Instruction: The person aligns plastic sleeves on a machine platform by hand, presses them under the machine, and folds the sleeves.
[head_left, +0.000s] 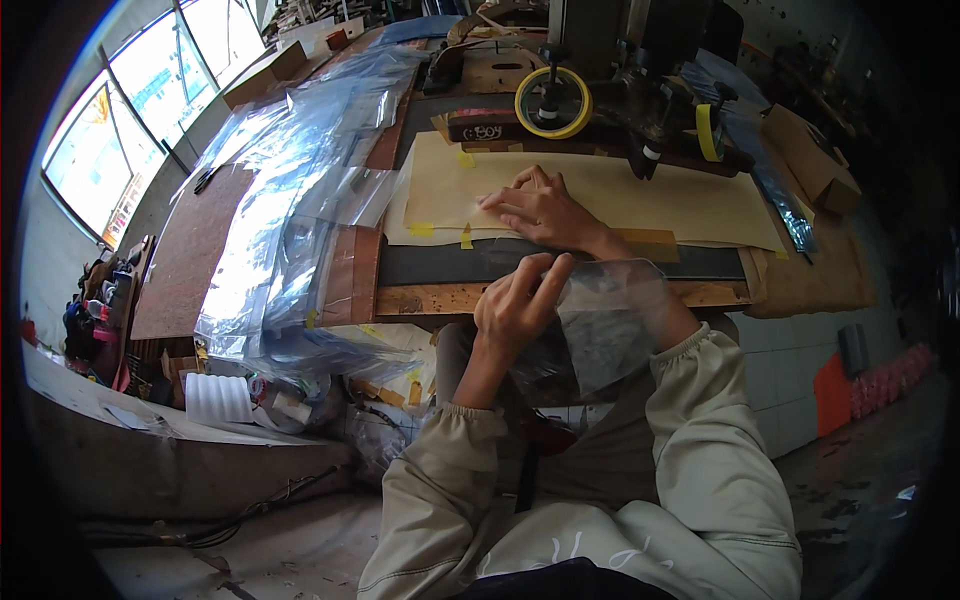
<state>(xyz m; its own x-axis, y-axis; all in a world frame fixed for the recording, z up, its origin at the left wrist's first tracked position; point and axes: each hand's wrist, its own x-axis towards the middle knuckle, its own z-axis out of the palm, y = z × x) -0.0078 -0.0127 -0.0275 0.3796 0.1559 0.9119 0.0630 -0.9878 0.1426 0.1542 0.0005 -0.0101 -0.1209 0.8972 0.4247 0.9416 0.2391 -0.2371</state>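
Plastic bag [610, 320] pinched by left fingers [545, 285] (closed).

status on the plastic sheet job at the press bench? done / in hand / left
Done: cannot tell; no finished pile is clear. In hand: left hand holds one clear plastic piece at the bench edge, right hand flat on the tan sheet under the machine head. Left: a large heap of clear plastic film lies at the left.

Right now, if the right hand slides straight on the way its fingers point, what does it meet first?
The right hand lies flat on the cream sheet, fingers pointing left. Probably first a small yellow tape tab near the sheet's left edge, then clear plastic bags.
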